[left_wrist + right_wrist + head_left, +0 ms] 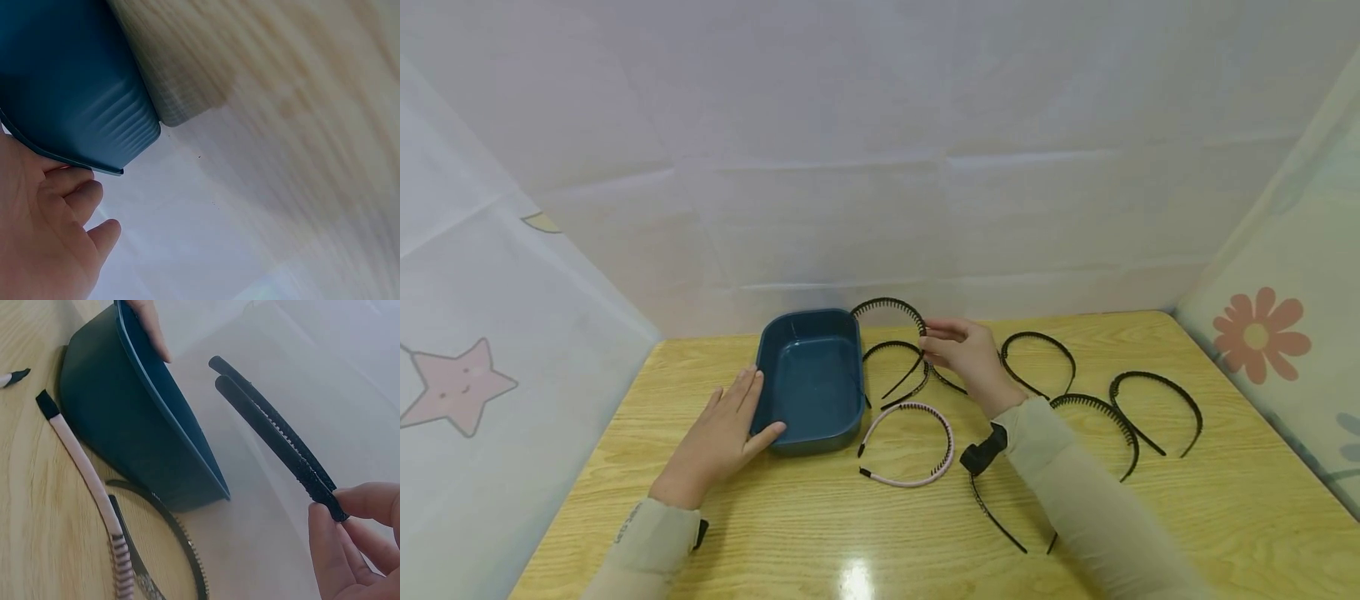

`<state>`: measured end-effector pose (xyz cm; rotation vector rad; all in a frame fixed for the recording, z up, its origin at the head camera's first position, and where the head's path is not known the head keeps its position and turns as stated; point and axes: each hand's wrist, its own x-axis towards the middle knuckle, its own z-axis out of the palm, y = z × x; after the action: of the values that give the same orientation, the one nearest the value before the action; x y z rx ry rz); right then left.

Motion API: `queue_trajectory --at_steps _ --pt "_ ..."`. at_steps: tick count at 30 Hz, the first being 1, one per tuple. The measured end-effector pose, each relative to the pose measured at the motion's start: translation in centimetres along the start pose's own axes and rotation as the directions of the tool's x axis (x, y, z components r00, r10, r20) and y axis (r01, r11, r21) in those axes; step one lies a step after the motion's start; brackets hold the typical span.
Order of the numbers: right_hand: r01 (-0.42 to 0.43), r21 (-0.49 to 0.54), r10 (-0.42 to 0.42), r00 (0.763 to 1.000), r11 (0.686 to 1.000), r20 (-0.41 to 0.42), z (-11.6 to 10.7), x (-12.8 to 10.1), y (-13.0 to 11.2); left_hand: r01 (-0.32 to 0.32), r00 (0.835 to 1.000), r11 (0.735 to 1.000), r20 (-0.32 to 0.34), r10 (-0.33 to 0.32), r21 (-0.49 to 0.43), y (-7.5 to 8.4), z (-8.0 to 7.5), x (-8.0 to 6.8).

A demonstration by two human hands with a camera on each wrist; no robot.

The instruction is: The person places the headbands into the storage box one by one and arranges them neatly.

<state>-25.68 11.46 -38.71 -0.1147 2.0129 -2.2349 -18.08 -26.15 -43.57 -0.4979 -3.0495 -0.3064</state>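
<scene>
A black toothed headband (889, 302) is pinched at one side of its arch between the thumb and fingers of my right hand (966, 354). It stands raised beside the right wall of a deep blue plastic bin (816, 440), its ends pointing toward the bin in the right wrist view. My left hand (718, 433) rests along the bin's left rim, its fingers extended and its thumb at the front left corner. In the left wrist view, several fingers (81, 194) lie at the outside of the rim. The bin's inside shows bare in the head view.
A pink headband (951, 442) with black tips lies in front of the bin's right side. Several black headbands, such as one at the back (1071, 358) and one at far right (1197, 408), lie on the wooden table (775, 533). My right forearm covers part of some.
</scene>
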Motion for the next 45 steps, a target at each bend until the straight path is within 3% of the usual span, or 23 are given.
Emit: queue_trajectory --at_steps 12,26,31,38,41,45 --pt "0.040 -0.006 -0.040 0.999 0.999 0.015 4.6 1.3 0.9 -0.008 1.000 1.000 -0.030 0.008 0.006 0.2 -0.1 -0.1" --pt "0.061 -0.211 -0.060 0.998 0.976 0.011 9.0 2.2 2.4 -0.009 1.000 1.000 -0.017 0.009 -0.003 0.0 0.1 0.0" --pt "0.095 -0.342 -0.096 0.995 0.935 0.014 10.2 2.5 3.1 -0.011 1.000 1.000 -0.022 0.011 -0.006 -0.1 0.2 -0.1" --pt "0.179 -0.544 -0.180 0.982 0.820 0.052 11.6 2.6 3.7 -0.011 1.000 1.000 -0.020 0.011 -0.007 -0.1 0.1 -0.1" --pt "0.208 -0.580 -0.206 0.976 0.787 0.070 12.0 2.6 3.8 -0.012 1.000 1.000 -0.017 0.012 -0.008 -0.1 0.1 0.0" --pt "0.237 -0.594 -0.223 0.970 0.769 0.099 12.3 2.4 4.0 -0.010 1.000 1.000 -0.010 0.010 -0.011 -0.1 0.1 0.0"
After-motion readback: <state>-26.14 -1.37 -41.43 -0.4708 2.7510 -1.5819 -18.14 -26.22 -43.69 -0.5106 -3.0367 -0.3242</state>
